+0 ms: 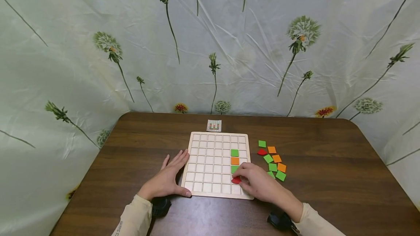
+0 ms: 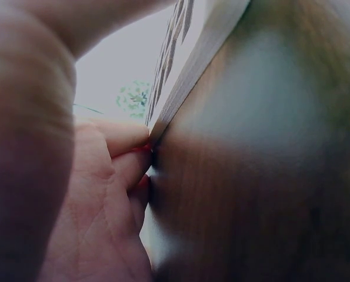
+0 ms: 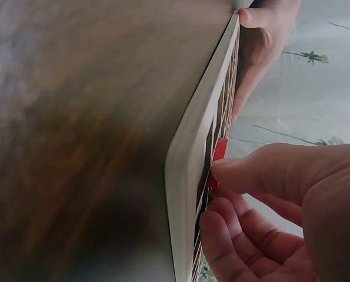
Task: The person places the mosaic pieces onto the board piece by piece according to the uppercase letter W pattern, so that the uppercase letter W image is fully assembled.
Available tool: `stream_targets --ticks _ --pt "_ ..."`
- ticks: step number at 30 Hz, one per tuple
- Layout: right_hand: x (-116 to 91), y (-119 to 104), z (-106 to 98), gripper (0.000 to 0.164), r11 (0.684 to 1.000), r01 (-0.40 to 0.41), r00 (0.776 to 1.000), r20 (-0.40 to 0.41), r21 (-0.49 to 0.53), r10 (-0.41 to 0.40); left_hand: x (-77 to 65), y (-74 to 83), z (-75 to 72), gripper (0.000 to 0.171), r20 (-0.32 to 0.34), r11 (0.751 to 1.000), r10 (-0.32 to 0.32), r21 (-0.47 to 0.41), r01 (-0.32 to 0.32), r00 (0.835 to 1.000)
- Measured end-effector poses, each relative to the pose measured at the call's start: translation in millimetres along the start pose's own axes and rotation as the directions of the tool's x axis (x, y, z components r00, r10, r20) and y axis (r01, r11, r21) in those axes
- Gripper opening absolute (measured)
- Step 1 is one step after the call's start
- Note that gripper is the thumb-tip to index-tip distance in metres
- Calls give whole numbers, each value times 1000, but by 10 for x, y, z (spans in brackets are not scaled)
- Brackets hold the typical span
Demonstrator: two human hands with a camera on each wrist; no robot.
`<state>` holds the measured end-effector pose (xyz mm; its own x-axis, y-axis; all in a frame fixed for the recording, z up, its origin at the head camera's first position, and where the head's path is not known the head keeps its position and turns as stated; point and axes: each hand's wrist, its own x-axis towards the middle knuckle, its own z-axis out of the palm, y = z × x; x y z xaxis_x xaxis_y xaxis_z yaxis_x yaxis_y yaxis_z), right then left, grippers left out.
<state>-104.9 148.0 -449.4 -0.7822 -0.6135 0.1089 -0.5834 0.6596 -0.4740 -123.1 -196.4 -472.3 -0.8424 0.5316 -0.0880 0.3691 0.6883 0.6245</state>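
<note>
A pale wooden grid board (image 1: pixel 210 167) lies on the table, with green (image 1: pixel 234 153), orange (image 1: pixel 234 161) and green tiles (image 1: pixel 234 169) stacked down one column on its right side. My right hand (image 1: pixel 259 182) pinches a red tile (image 1: pixel 236 180) low over that same column, just below the lower green tile. In the right wrist view the thumb lies against the red tile (image 3: pixel 220 150) at the board's surface. My left hand (image 1: pixel 168 177) rests at the board's left edge, fingers spread and straight, thumb by the near left corner. The left wrist view shows its fingertips touching the board's side (image 2: pixel 180 100).
Loose green (image 1: pixel 272 167), orange (image 1: pixel 277 158) and red tiles (image 1: pixel 261 151) lie scattered right of the board. A small card with a coloured grid pattern (image 1: pixel 214 125) sits behind it. The brown table (image 1: pixel 328 170) ends at a flower-printed curtain (image 1: pixel 210 46).
</note>
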Motion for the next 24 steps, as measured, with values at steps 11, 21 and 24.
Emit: stream_targets --ticks 11,21,24 --pt "-15 -7 -31 21 999 -34 999 1 21 34 0 6 -2 129 1 1000 -2 -10 2 1000" --pt "-13 -71 -1 20 989 -144 987 -73 -37 141 4 -19 9 129 0 1000 -3 8 3 1000" --pt "-5 -76 -2 16 988 -150 987 -63 -38 147 7 -17 10 129 1 1000 -3 7 3 1000"
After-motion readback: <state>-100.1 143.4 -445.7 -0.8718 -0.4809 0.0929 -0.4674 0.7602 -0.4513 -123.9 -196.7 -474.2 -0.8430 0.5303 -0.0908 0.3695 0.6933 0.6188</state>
